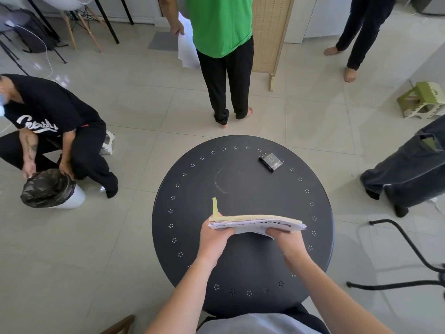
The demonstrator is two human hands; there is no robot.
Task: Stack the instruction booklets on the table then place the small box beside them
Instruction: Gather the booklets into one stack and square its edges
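A stack of instruction booklets (258,222) is held nearly flat above the middle of the round black table (243,261). My left hand (215,238) grips the stack's left end and my right hand (285,238) grips it from below near the right. A yellowish page corner sticks up at the stack's left end. A small dark box (270,160) lies on the table's far right part, apart from both hands.
A person in a green shirt (220,25) stands just beyond the table. On the left a person crouches over a black bin bag (47,188). At the right are someone's legs (409,169), a black chair frame (407,249) and a green step stool (422,100).
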